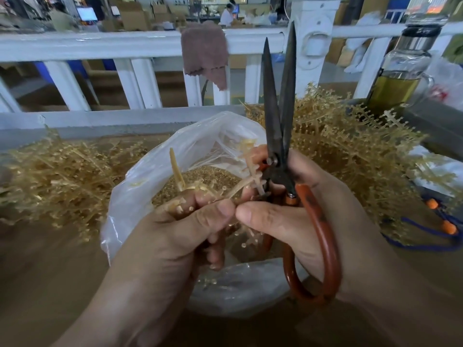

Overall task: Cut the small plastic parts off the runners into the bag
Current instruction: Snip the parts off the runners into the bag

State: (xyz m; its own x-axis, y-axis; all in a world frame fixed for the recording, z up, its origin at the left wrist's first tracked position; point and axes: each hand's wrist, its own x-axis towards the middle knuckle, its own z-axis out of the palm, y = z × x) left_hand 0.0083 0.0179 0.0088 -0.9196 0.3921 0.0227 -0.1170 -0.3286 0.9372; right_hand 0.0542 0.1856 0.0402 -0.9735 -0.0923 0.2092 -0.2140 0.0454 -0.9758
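Runner-strewn bench [50, 271]: over the bag [130, 186] your left hand [175, 236] clenches a runner [176, 169], right hand [310, 216] grips scissors [276, 108] (blades up).

Brown worktop [50, 271]: clear plastic bag [155, 171] set at the middle; heap of tan runners [62, 176] piled along the left edge; second heap [350, 151] piled toward the far right corner; blue cord with orange beads [448, 227] laid by the right edge

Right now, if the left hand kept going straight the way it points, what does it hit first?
Probably the right hand, which holds black-bladed scissors with orange handles: the left hand, gripping a tan plastic runner, points up-right, its thumb tip nearly against the right thumb.
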